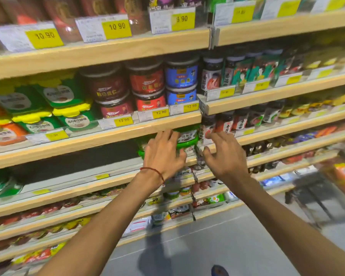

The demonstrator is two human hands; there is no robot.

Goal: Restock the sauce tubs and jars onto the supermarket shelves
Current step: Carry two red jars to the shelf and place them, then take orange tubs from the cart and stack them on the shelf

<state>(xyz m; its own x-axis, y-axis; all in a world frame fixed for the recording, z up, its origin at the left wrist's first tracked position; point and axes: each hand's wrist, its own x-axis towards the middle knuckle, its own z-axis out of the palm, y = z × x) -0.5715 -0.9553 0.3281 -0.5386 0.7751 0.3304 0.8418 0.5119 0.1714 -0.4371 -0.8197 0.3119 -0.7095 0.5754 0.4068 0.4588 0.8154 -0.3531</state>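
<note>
A person's two bare forearms reach forward to supermarket shelving with pale wooden front edges. The left hand [163, 154], with a red string bracelet [152, 170] at the wrist, lies against the front and left side of a stack of green-lidded sauce tubs [188, 137]. Its fingers are spread and fairly straight, resting on the tubs rather than curled round them. The right hand [225, 154] hovers just beside the stack's right side. Its fingers are spread wide and loosely bent, and it holds nothing. Motion blur hides whether it touches the tubs.

The tubs stand at the right end of a middle shelf [78, 189], tucked under the wooden edge of the shelf above. To the left of the stack that shelf shows a dark gap. Right of the stack, past a divider, stand dark jars with red and white labels [225, 122].

On the shelf above, round jars stand two high: maroon-labelled jars [108, 86], red-labelled jars [147, 80] and blue-labelled jars [181, 76]. To their left sit flat green tubs with yellow lids [68, 94]. Yellow price tags [123, 120] line the shelf fronts. Lower shelves hold blurred packets, and below them is grey floor [227, 246].
</note>
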